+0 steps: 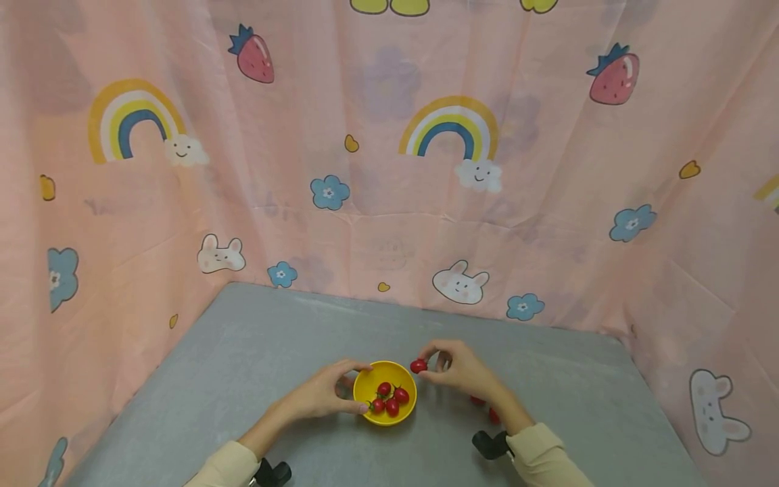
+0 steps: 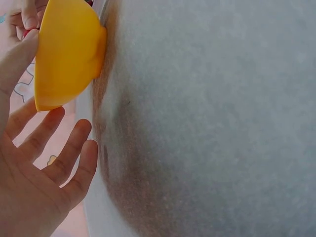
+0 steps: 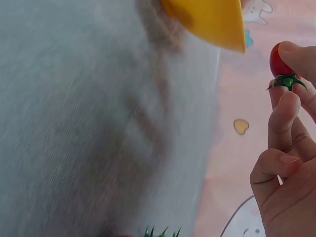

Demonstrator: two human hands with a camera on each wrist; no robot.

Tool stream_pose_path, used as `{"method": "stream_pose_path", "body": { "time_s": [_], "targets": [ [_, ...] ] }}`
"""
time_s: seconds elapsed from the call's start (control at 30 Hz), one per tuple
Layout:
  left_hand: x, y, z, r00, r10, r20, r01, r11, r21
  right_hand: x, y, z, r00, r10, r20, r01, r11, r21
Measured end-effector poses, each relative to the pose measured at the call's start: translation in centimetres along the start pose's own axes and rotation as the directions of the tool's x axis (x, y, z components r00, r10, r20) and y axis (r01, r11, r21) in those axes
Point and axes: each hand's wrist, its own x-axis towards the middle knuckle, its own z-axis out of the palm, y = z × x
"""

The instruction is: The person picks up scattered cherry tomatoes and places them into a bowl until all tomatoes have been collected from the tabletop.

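Note:
A yellow bowl [image 1: 385,421] stands on the grey table with several red cherry tomatoes [image 1: 392,407] inside. My left hand [image 1: 325,391] holds the bowl's left side between thumb and fingers. In the left wrist view, its thumb is at one side of the rim and fingertips [image 2: 57,116] are at the other. Just right of the bowl, my right hand [image 1: 459,368] pinches another cherry tomato [image 1: 418,366] between thumb and fingers. The right wrist view shows this tomato [image 3: 280,61] with its green leafy cap toward the palm.
More cherry tomatoes [image 1: 494,415] lie on the grey table [image 1: 316,318], partly hidden by the right forearm. A green stem cap [image 3: 163,232] shows at the right wrist view's bottom edge. A pink patterned curtain [image 1: 389,223] hangs behind and beside the table.

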Motion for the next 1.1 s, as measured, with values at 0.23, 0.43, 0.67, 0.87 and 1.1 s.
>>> {"method": "stream_pose_path", "body": {
  "time_s": [0.23,0.43,0.67,0.87,1.1],
  "targets": [
    [-0.1,0.1,0.0,1.000,-0.004,0.003,0.004,1.000,-0.010,0.8,-0.4,1.0,0.998,-0.061,0.006,0.061,0.998,0.024],
    [-0.1,0.1,0.0,1.000,-0.003,0.006,0.003,1.000,-0.016,1.5,-0.5,1.6,0.997,-0.075,0.027,0.074,0.996,0.044],
    [-0.1,0.1,0.0,1.000,0.008,0.009,-0.008,1.000,-0.013,1.6,-0.3,1.8,0.995,-0.080,0.060,0.074,0.994,0.084],
    [0.0,0.3,0.0,1.000,0.007,0.008,-0.007,1.000,-0.006,1.0,0.1,1.2,0.998,-0.039,0.053,0.033,0.995,0.096],
    [-0.1,0.2,-0.1,1.000,0.003,0.013,-0.003,1.000,-0.027,-0.2,1.2,-0.3,0.999,-0.032,0.023,0.030,0.996,0.085]
  ]
}}
